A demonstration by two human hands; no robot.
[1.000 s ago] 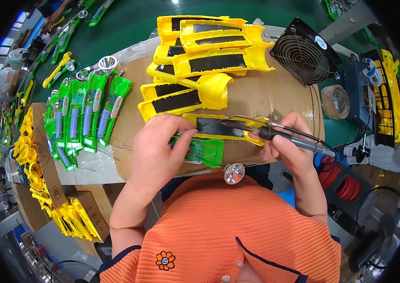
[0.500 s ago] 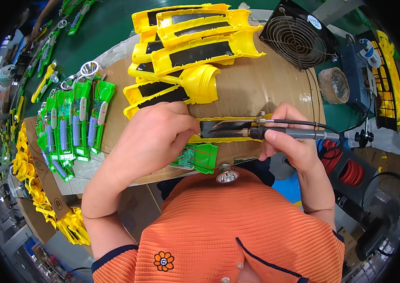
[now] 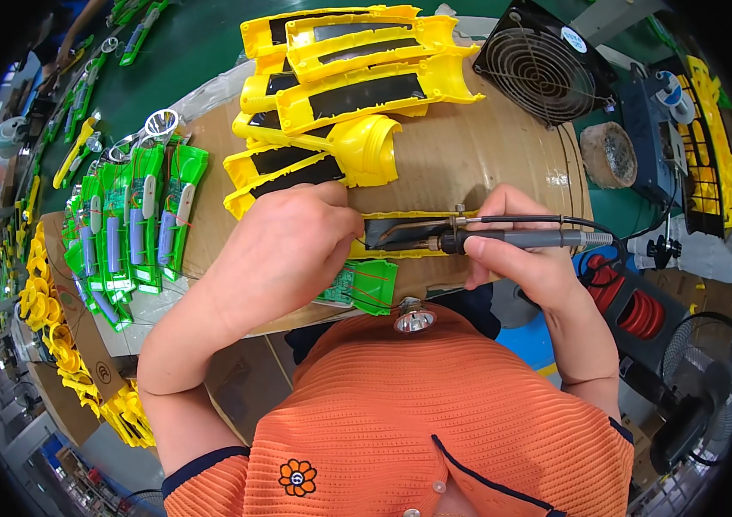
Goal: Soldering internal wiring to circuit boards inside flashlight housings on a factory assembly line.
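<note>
My right hand grips a soldering iron by its grey handle, a thin metal feed tube running along it. The iron lies level over a yellow half-shell lined with a black panel, its tip pointing left at my left hand. Bent and pinched at the shell's left end, the fingers of my left hand hide whatever is between them. Partly under that hand, a green half-shell with a circuit board and red wires lies at the near edge. A round reflector lamp hangs beside it.
Yellow half-shells with black panels are stacked at the back. Green half-shells with blue cells stand in a row on the left. A black fan, a tape roll and a blue box occupy the far right.
My right hand and the soldering iron have shifted left, bringing the tip closer to my left hand. The left hand has barely moved and stays pinched.
</note>
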